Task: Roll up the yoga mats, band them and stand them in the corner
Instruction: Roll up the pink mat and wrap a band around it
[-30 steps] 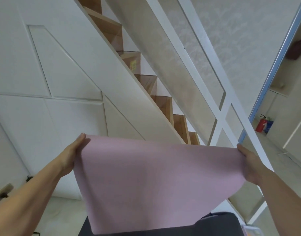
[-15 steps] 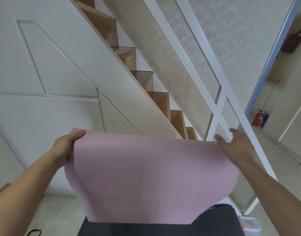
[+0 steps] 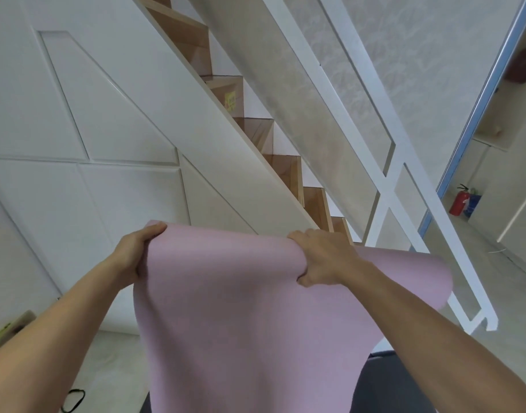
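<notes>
A pink yoga mat (image 3: 240, 317) hangs in front of me, held up by its top edge. My left hand (image 3: 133, 254) grips the mat's top left corner, thumb over the edge. My right hand (image 3: 324, 259) clutches the top edge near its middle, fingers curled over it and thumb underneath. The mat's right corner (image 3: 419, 275) droops free to the right of that hand. A dark mat or cushion (image 3: 383, 380) shows below the pink mat at the bottom right. A black band (image 3: 72, 400) lies on the floor at the lower left.
A white-panelled staircase wall (image 3: 106, 144) with wooden steps (image 3: 282, 171) rises ahead. A white railing (image 3: 386, 174) slants down to the right. A red fire extinguisher (image 3: 459, 199) stands on the floor at the far right. Pale floor (image 3: 106, 368) shows below left.
My right hand let go of the mat's right corner, slid left along the top edge and now grips it near the middle. The right corner has drooped.
</notes>
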A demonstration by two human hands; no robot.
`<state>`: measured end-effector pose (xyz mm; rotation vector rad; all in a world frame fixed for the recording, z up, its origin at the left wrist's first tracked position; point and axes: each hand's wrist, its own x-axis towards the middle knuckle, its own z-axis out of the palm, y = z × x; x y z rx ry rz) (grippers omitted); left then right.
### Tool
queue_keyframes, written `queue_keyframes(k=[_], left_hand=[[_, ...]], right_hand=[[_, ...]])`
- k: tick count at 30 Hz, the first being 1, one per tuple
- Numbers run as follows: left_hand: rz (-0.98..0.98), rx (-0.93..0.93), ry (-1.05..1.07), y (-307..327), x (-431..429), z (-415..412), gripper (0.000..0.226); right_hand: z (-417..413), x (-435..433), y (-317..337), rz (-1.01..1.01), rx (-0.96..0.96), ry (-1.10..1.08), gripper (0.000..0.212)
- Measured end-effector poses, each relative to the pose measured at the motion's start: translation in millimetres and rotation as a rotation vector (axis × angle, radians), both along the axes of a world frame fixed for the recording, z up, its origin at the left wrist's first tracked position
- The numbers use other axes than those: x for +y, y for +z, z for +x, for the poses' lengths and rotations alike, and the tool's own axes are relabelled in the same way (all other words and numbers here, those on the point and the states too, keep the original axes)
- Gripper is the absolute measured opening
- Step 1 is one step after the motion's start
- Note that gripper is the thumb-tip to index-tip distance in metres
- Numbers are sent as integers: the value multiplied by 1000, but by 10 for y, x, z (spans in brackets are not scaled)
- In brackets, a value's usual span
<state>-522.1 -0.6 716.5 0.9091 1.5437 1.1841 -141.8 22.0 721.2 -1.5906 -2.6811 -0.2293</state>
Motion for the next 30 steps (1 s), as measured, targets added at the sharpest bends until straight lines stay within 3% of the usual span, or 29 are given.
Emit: queue_keyframes(k=[1,3,4,6,8,9,11,13,16,20,22,25,26,28,30], left_hand=[[-2,72,-42,18,-26,-16,46],[58,307,-16,26,-30,-48,77],[107,491,77,42,-25,-36,95],[353,956,119,115,-55,169,105],[692,1411,-177,112,-104,595,109],[755,1599,-342,77,-147,866,116],[638,1836,-556,-28,-250,1314,132],[470,1869,-624,-44,-265,1535,130],[466,1798,-592,26,-201,1520,87],[325,1593,-695,224,-57,1450,78],[186,1447,-786,354,-47,1460,77],[104,1277,-864,399,-51,1472,80],[120,1322,-876,374,-78,1489,90],[228,1589,-830,231,-168,1519,121],[419,1831,-679,32,-303,1583,133]], right_hand=[[-19,-29,27,0,-3,7,82],[-34,-48,83,-15,2,11,77],[-47,-51,100,-22,3,14,75],[-105,-44,115,-40,-6,17,72],[-207,-39,148,-103,-4,31,73],[-262,-51,168,-135,-1,44,74],[-334,-95,209,-199,2,57,78],[-325,-120,240,-254,46,42,83],[-271,-206,171,-230,104,52,92],[-232,-387,-159,104,-83,53,131],[-231,-417,-246,256,-90,54,129],[-260,-383,-97,154,-57,61,106],[-259,-361,-20,90,-40,45,100],[-245,-319,89,-12,-14,17,94],[-219,-286,159,-122,6,13,92]])
